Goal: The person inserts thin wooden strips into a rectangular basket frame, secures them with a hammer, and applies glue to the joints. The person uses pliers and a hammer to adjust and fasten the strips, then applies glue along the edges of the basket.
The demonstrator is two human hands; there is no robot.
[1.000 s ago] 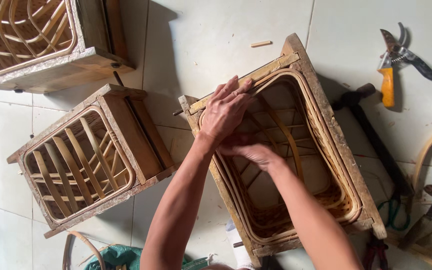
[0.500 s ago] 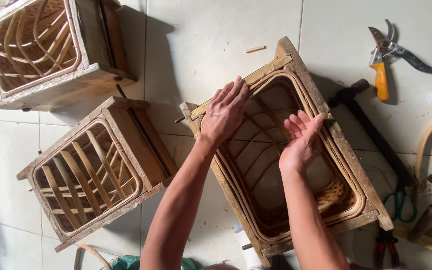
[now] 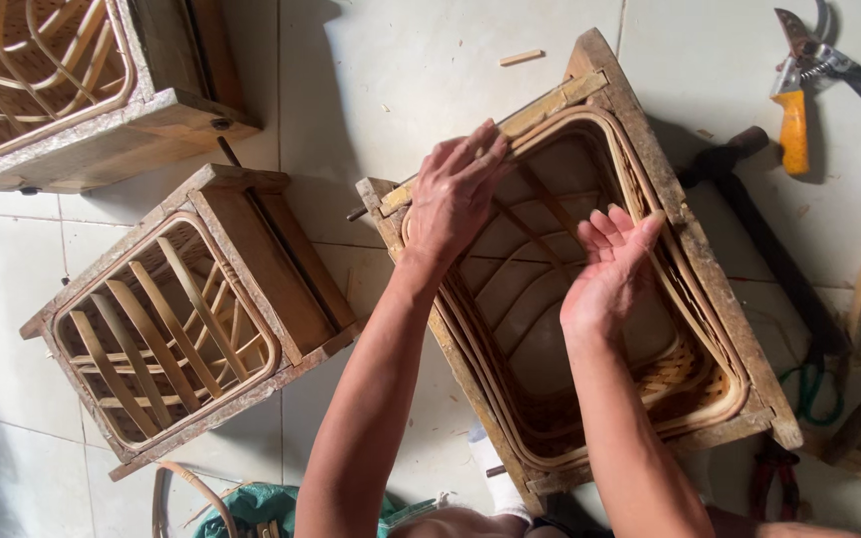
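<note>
Now | left hand (image 3: 458,194) flat on wooden frame (image 3: 695,254) rim | right hand (image 3: 610,264) spread open inside

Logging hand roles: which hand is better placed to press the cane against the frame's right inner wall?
Right hand, probably: its fingers already lie open beside that wall, while the left hand rests on the wooden frame's far-left rim.

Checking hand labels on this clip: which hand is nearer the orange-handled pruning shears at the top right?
Right. The right hand is open inside the wooden frame, below-left of the pruning shears; the left hand rests on the frame's far-left rim, farther away.
</note>
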